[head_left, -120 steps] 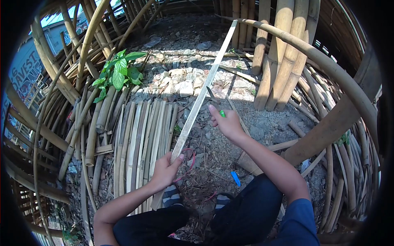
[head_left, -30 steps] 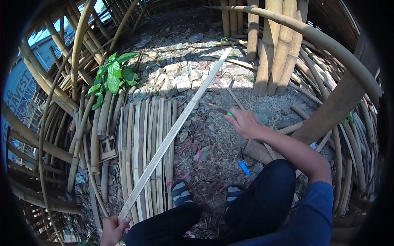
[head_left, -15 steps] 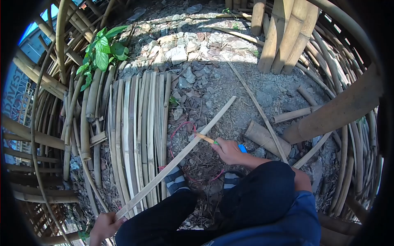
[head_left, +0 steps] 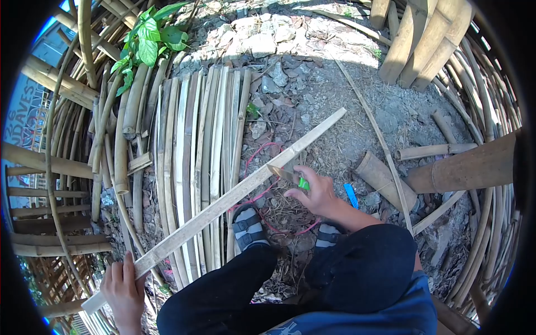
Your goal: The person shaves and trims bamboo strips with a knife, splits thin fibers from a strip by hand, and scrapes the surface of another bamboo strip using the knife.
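Bamboo strip [head_left: 223, 205] is what you are holding in the head view: one long, pale, flat length. It is slanting from your lower left towards the upper right, passing above a row of bamboo slats [head_left: 192, 167]. Your left hand [head_left: 124, 289] is closing around it near its lower end, clamped on it, with a short stub sticking out beyond your fingers. Your right hand [head_left: 317, 194] is gripping one knife [head_left: 286, 175] by its green handle [head_left: 303, 183], fingers and thumb closed on it. The blade is pointing left, its tip overlapping the strip's edge; how hard it is pressing, you cannot tell from here.

The slats are lying side by side on the ground, more than ten of them, too tightly packed for an exact count. Two striped sandals [head_left: 248, 229] are showing on your feet, with a loop of pink string [head_left: 272, 144] lying around and between them. One blue piece [head_left: 350, 195] is lying just beyond your right wrist. To its right, one short, thick bamboo section [head_left: 385, 181] is resting on the ground, with one long thin stick [head_left: 371, 120] crossing it. Two thinner short pieces [head_left: 435, 151] are lying farther right. One leafy green plant [head_left: 148, 39] is growing at the upper left, and three thick poles [head_left: 430, 47] are standing at the upper right.
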`<state>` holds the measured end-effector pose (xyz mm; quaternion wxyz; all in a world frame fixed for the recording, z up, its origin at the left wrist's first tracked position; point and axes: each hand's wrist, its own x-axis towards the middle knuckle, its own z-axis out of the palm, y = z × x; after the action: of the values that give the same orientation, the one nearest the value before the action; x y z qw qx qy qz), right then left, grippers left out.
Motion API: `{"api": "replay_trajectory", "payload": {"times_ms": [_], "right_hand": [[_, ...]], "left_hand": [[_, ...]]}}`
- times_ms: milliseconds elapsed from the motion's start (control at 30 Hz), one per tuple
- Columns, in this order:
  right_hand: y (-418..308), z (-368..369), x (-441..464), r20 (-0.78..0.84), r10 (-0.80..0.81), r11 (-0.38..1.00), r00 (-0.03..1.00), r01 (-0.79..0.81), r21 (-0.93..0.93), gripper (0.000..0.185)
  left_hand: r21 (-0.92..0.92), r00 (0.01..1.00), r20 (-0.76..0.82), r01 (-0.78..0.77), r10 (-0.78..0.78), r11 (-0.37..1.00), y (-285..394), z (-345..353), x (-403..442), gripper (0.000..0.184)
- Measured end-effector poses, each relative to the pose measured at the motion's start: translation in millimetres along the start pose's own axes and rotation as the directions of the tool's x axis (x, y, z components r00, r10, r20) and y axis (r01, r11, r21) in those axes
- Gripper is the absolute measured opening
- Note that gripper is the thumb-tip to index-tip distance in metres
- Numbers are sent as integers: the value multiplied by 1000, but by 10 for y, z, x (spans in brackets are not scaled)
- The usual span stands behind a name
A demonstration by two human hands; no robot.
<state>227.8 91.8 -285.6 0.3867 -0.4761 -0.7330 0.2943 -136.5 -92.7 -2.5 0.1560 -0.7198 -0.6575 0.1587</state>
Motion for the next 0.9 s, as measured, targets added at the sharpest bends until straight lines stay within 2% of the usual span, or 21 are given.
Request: {"api": "replay_trajectory", "payload": {"times_ms": [33,67,100,133,200,233,300,333,367,400,433,467,533,567,600,633,667,733,800,867,900], "right_hand": [[-78,-54,147,-12,-238,967,971,235,-101,46],[-180,-110,280,-3,-461,870,888,451,-201,50],[-327,-174,406,58,-520,811,852,514,-279,51],[-352,-136,524,49,-530,807,847,521,-277,51],[-380,-43,706,26,-667,708,745,644,-289,45],[-423,-29,756,-35,-670,722,741,640,-264,40],[-432,-29,825,-68,-660,735,748,624,-267,39],[-428,-25,853,-86,-638,754,765,598,-272,38],[-443,-7,873,-131,-635,764,761,593,-256,38],[-451,-11,893,-143,-646,756,750,602,-257,38],[-454,-16,889,-165,-632,771,757,592,-235,43],[-456,-11,874,-187,-611,789,769,576,-213,47],[-435,-16,874,-212,-612,790,762,576,-209,48],[-437,-17,845,-226,-610,792,760,578,-194,48],[-452,-28,821,-231,-604,797,763,567,-210,48],[-477,-28,781,-228,-603,797,764,563,-219,43],[-486,-36,743,-224,-603,797,766,559,-229,37],[-522,-64,647,-198,-576,815,793,536,-221,34],[-613,-137,577,-397,-464,879,792,465,-100,36],[-711,-232,334,-381,-400,904,833,427,-15,34],[-687,-202,203,-274,-352,918,895,388,88,32]], "left_hand": [[54,999,32,-13,12,998,17,-170,55,51],[61,1000,27,-4,2,998,42,-280,85,51],[124,998,4,-58,58,991,63,-376,108,48],[189,993,-17,-110,116,976,66,-447,111,46],[302,985,-86,-116,148,946,86,-547,122,42],[431,949,-228,-101,216,897,150,-648,181,41],[594,799,-485,2,356,805,138,-633,74,40],[554,701,-570,-58,429,830,54,-525,-86,45],[287,710,-576,-288,404,914,-28,-395,-306,48],[-84,723,-575,-517,383,852,-40,-332,-247,49],[-427,801,-533,-533,272,730,29,-159,-75,47],[-718,968,-179,-250,176,650,21,-114,-28,50],[-984,982,39,70,-186,162,224,200,142,72],[-985,984,36,64,-174,160,347,308,252,72],[-966,909,-259,-237,-328,104,475,377,454,81],[-849,723,-494,-520,-483,89,627,376,653,90],[-777,613,-537,-627,-580,56,809,193,812,74],[-638,609,-659,-764,-442,-100,682,146,985,56],[-607,588,-642,-782,-492,-143,810,87,1084,47],[-535,546,-630,-820,-552,-201,856,30,1130,51],[-520,503,-615,-838,-607,-167,968,-98,1172,49]]}}
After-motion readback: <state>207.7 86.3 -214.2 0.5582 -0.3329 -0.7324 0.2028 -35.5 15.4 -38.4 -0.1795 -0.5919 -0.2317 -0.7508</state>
